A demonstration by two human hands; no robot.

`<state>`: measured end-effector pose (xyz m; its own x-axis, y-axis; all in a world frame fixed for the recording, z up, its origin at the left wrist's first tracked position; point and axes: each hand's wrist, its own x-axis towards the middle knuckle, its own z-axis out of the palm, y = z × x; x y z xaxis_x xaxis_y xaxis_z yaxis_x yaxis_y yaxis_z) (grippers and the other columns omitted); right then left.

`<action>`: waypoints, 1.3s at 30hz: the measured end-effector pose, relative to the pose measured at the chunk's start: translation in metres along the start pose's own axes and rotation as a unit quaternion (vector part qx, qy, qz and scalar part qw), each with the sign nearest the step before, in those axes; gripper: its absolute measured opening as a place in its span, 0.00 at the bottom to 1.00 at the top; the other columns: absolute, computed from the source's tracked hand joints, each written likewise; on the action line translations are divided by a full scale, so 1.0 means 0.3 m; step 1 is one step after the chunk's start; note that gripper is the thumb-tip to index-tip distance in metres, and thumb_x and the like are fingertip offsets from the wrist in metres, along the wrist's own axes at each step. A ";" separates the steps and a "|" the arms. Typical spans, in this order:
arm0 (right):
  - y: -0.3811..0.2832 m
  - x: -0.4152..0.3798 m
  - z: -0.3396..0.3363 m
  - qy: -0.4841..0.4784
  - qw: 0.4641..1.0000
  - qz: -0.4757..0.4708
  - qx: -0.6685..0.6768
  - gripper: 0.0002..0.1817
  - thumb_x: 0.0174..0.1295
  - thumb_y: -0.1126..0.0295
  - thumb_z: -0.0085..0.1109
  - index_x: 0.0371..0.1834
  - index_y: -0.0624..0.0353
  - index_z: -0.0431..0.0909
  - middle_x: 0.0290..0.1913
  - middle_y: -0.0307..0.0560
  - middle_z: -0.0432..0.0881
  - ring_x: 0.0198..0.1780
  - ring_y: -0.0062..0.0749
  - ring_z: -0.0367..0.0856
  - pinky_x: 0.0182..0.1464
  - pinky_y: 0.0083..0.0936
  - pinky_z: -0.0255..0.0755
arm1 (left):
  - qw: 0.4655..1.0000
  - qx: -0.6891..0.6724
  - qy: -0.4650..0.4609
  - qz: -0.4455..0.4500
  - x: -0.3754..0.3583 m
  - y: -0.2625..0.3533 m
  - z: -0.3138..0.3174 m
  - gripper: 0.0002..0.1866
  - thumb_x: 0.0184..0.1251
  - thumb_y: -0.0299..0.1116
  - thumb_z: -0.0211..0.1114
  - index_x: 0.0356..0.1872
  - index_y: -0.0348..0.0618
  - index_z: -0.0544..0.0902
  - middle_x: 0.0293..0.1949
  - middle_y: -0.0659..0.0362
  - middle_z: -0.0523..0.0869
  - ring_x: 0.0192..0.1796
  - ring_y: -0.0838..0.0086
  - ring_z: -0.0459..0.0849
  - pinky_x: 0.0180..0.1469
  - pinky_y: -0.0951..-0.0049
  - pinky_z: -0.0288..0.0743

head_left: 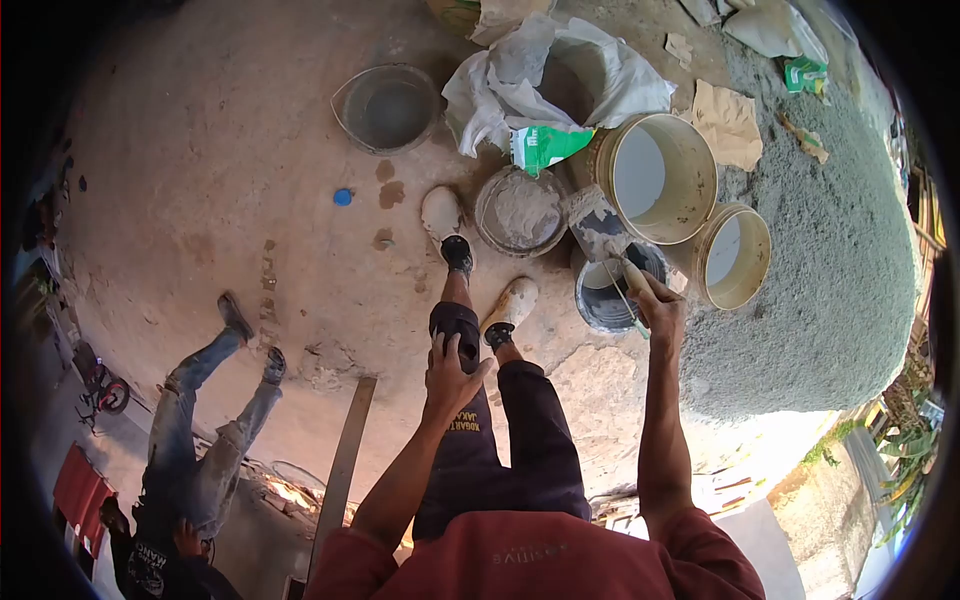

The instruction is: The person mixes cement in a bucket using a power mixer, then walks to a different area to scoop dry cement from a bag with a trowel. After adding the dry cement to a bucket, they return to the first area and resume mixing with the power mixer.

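Two bare hands in view, only the right one loaded. Right grip (660,308) is closed round the handle of a trowel (610,228); its blade is smeared with wet grey mix. Trowel sits above the black bucket (606,318), between the mortar basin (515,248) and the big cream bucket (690,195), blade pointing away from the wearer. Can't tell whether the blade touches either rim. A thin rod with a pale end shows just beside the right fingers; can't tell if it's a bucket bail or a separate tool.

Left grip (455,382): fingers spread, nothing held, resting on the left knee of the dark trousers (540,410).

Basin holds a lump of pale grey mortar (527,207), close to the left shoe (441,213). Small cream bucket (755,262) is just beside the big one; both have pale liquid inside. White sack (640,85) with a green panel sits behind the basin; dark bucket (355,110) with liquid is left of that. Grey mound (800,320) covers the floor on the right, torn brown paper (727,125) at its edge. Blue cap (343,197) on the floor, left. Co-worker (175,490) in jeans at far left, well apart.
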<state>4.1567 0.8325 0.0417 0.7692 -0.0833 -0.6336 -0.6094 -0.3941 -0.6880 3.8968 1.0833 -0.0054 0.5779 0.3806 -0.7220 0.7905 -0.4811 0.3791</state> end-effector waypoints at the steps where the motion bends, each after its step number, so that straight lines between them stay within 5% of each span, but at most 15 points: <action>1: 0.056 0.017 0.021 -0.005 1.000 0.006 -0.009 0.20 0.50 0.75 0.66 0.51 0.61 0.86 0.25 0.36 0.83 0.18 0.12 0.65 0.20 0.13 0.57 | 0.999 0.010 0.028 0.038 -0.011 -0.004 0.014 0.40 0.56 0.57 0.69 0.62 0.36 0.73 0.66 0.40 0.69 0.69 0.42 0.67 0.64 0.47 0.68; 3: 0.163 0.077 0.084 0.017 0.998 0.013 -0.059 0.22 0.47 0.73 0.69 0.49 0.62 0.86 0.26 0.40 0.86 0.22 0.16 0.73 0.26 0.18 0.67 | 0.998 0.033 0.033 0.041 0.023 0.011 0.030 0.42 0.53 0.57 0.71 0.63 0.36 0.72 0.63 0.42 0.71 0.66 0.45 0.70 0.62 0.48 0.71; 5: 0.267 0.143 0.164 0.050 0.977 -0.110 -0.174 0.23 0.44 0.72 0.71 0.48 0.59 0.87 0.31 0.49 0.89 0.27 0.32 0.84 0.34 0.30 0.76 | 0.999 0.043 0.012 0.018 0.057 0.032 0.048 0.41 0.53 0.57 0.71 0.62 0.37 0.74 0.60 0.46 0.74 0.62 0.49 0.76 0.60 0.50 0.73; 6: 0.284 0.167 0.209 0.050 0.977 -0.111 -0.175 0.23 0.44 0.72 0.71 0.48 0.59 0.87 0.31 0.49 0.89 0.27 0.32 0.84 0.34 0.30 0.76 | 0.995 0.075 0.044 0.047 0.065 0.027 0.066 0.40 0.52 0.57 0.71 0.60 0.37 0.76 0.57 0.49 0.77 0.59 0.52 0.79 0.58 0.51 0.75; 8: 0.295 0.192 0.296 0.066 0.925 -0.183 -0.325 0.21 0.45 0.68 0.70 0.48 0.52 0.87 0.35 0.56 0.87 0.37 0.49 0.87 0.43 0.39 0.79 | 0.997 0.068 0.021 0.036 0.072 0.045 0.048 0.41 0.53 0.58 0.70 0.61 0.36 0.75 0.59 0.46 0.77 0.61 0.50 0.78 0.60 0.50 0.74; 11: 0.218 0.187 0.374 0.046 0.877 -0.173 -0.445 0.18 0.49 0.64 0.67 0.47 0.45 0.87 0.35 0.57 0.86 0.39 0.56 0.84 0.44 0.44 0.79 | 0.998 0.061 0.000 0.018 0.087 0.046 0.039 0.42 0.54 0.60 0.69 0.61 0.34 0.75 0.59 0.43 0.77 0.62 0.49 0.77 0.61 0.49 0.73; 20: -0.215 0.064 0.216 0.137 0.918 -0.195 -0.318 0.24 0.49 0.62 0.67 0.52 0.50 0.85 0.37 0.60 0.85 0.39 0.54 0.86 0.46 0.40 0.79 | 0.998 0.065 0.002 0.024 0.154 0.093 -0.021 0.41 0.54 0.62 0.69 0.57 0.32 0.77 0.55 0.43 0.81 0.57 0.50 0.82 0.57 0.51 0.77; 25: -0.408 0.423 0.303 0.142 0.874 -0.277 -0.373 0.21 0.49 0.60 0.67 0.48 0.53 0.86 0.35 0.62 0.85 0.39 0.58 0.85 0.46 0.44 0.78 | 0.997 0.069 -0.010 0.028 0.181 0.114 -0.082 0.42 0.53 0.63 0.69 0.56 0.32 0.77 0.53 0.43 0.82 0.54 0.49 0.84 0.55 0.50 0.78; 30: -0.333 0.720 0.395 0.129 0.856 -0.292 -0.407 0.18 0.52 0.61 0.66 0.43 0.59 0.86 0.37 0.62 0.85 0.39 0.57 0.84 0.43 0.45 0.78 | 0.998 0.059 -0.013 0.034 0.197 0.118 -0.131 0.40 0.52 0.61 0.70 0.53 0.31 0.79 0.50 0.43 0.84 0.50 0.50 0.85 0.52 0.52 0.80; 31: -0.340 0.715 0.431 0.164 0.854 -0.307 -0.386 0.16 0.53 0.61 0.66 0.40 0.62 0.86 0.37 0.62 0.85 0.38 0.58 0.84 0.42 0.47 0.77 | 0.998 0.045 -0.001 0.038 0.211 0.114 -0.137 0.40 0.52 0.61 0.71 0.53 0.32 0.79 0.50 0.43 0.84 0.49 0.50 0.86 0.51 0.52 0.81; 32: -0.306 0.654 0.458 0.254 0.795 -0.466 -0.293 0.12 0.56 0.67 0.64 0.38 0.62 0.87 0.37 0.59 0.86 0.35 0.56 0.84 0.40 0.45 0.77 | 0.999 0.038 -0.001 0.034 0.215 0.113 -0.143 0.38 0.52 0.60 0.71 0.51 0.33 0.80 0.48 0.44 0.85 0.48 0.51 0.86 0.49 0.52 0.82; 34: -0.154 0.490 0.530 0.319 0.823 -0.400 -0.248 0.10 0.58 0.68 0.65 0.38 0.62 0.87 0.34 0.56 0.87 0.32 0.51 0.84 0.39 0.39 0.78 | 0.999 0.032 -0.009 0.023 0.230 0.122 -0.167 0.38 0.51 0.60 0.72 0.51 0.34 0.80 0.48 0.45 0.85 0.47 0.51 0.87 0.49 0.53 0.82; 35: -0.084 0.398 0.607 0.266 0.934 -0.204 -0.125 0.12 0.58 0.66 0.68 0.39 0.64 0.86 0.34 0.55 0.87 0.33 0.44 0.86 0.40 0.36 0.78 | 0.999 0.027 -0.019 0.020 0.235 0.126 -0.173 0.38 0.51 0.60 0.72 0.50 0.35 0.81 0.47 0.45 0.85 0.47 0.51 0.87 0.49 0.53 0.82; 36: 0.036 0.366 0.664 0.205 0.963 -0.136 -0.107 0.15 0.58 0.64 0.70 0.40 0.66 0.86 0.34 0.55 0.88 0.35 0.37 0.86 0.42 0.34 0.78 | 0.998 0.022 0.028 0.048 0.235 0.110 -0.158 0.37 0.51 0.61 0.71 0.48 0.34 0.82 0.46 0.46 0.85 0.47 0.53 0.87 0.48 0.56 0.82; 39: 0.408 0.409 0.906 0.041 0.964 -0.098 -0.244 0.30 0.52 0.58 0.76 0.54 0.66 0.81 0.40 0.55 0.88 0.37 0.32 0.86 0.45 0.26 0.77 | 1.000 -0.013 0.017 0.018 0.251 0.110 -0.192 0.36 0.51 0.60 0.71 0.47 0.34 0.83 0.45 0.46 0.86 0.47 0.52 0.86 0.49 0.55 0.81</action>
<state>4.1242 1.0227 -0.2165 0.8851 -0.0268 -0.4646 -0.3023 -0.7920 -0.5303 3.9781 1.1416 -0.0140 0.6119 0.3900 -0.6881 0.7740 -0.4743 0.4195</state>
